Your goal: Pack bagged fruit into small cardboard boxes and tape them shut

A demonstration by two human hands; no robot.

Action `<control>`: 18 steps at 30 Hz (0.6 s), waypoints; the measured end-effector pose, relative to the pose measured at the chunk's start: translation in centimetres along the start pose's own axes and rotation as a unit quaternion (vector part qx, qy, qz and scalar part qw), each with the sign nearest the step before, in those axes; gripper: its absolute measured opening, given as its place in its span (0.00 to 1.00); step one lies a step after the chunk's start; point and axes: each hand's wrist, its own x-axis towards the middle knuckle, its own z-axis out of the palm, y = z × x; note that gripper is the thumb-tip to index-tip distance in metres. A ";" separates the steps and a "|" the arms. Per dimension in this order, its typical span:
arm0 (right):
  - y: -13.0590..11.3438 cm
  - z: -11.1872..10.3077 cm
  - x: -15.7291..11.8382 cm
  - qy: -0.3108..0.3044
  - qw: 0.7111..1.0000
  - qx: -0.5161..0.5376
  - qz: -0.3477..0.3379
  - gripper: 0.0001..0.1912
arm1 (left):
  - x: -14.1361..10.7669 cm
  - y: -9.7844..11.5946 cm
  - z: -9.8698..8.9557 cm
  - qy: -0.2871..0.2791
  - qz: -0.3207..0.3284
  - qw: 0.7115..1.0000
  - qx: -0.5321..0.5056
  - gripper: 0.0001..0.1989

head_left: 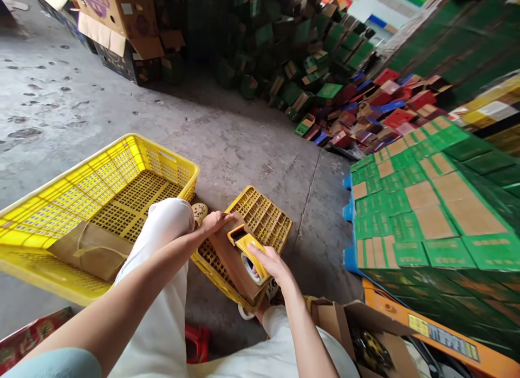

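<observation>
My right hand (pixel 270 263) is wrapped around a yellow tape dispenser (pixel 251 249) carrying a roll of tape. The dispenser sits over a narrow brown cardboard box (pixel 229 254), which lies across a yellow plastic crate (pixel 266 213) between my legs. At the box's far end, my left hand (pixel 217 222) grips the cardboard, fingers bent over its edge. How far the tape is stuck down cannot be made out. To the left, a larger yellow crate (pixel 156 156) holds a flat brown cardboard piece (pixel 87 251).
Stacked green boxes (pixel 418 204) stand on a blue pallet (pixel 348 256) at right, beside an orange pallet jack (pixel 447 334). An open carton (pixel 329 318) is near my right leg. Loose boxes (pixel 325 96) pile up behind. A red stool (pixel 198 343) shows below me.
</observation>
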 end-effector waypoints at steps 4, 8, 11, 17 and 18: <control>0.0 0.2 -0.1 -0.009 0.999 0.028 -0.026 0.25 | -1.1 0.1 0.9 0.034 0.045 0.996 0.064 0.22; -0.1 0.2 -0.1 -0.007 1.000 0.007 -0.002 0.24 | -1.8 -0.9 1.3 -0.036 0.229 0.954 0.192 0.31; -0.2 -0.1 0.0 -0.017 1.000 -0.002 0.027 0.22 | -1.8 -1.8 1.0 -0.107 0.276 0.926 0.232 0.35; -0.4 -0.5 0.2 -0.037 0.999 -0.014 0.025 0.23 | -1.5 -1.5 -0.2 -0.136 0.277 0.915 0.258 0.32; -0.4 -0.5 0.2 -0.039 0.999 -0.014 0.023 0.23 | -1.5 -1.3 -0.3 -0.134 0.280 0.913 0.264 0.31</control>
